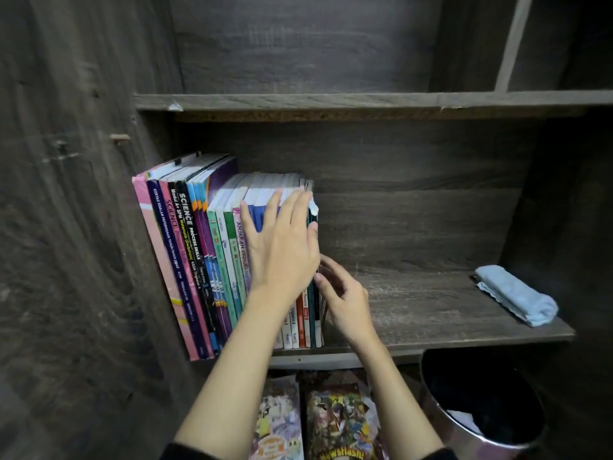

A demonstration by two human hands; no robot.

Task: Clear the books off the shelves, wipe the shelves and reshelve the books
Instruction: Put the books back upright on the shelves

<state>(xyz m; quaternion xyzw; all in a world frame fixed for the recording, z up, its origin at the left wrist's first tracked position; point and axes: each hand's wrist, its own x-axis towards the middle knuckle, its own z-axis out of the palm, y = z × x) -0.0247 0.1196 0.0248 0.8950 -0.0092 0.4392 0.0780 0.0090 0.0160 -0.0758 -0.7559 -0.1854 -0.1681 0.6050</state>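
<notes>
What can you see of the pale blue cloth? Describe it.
The cloth is pale blue, soft like towelling, folded into a roll with a wavy whitish edge at its left end. It lies slanted on the shelf, at its right end, near the front edge, apart from the books; only the shelf touches it.

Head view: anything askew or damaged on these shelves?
Upper shelf: a white chip on its front edge near the left end, and bare chipboard showing along the underside. The books stand in a tidy row.
</notes>
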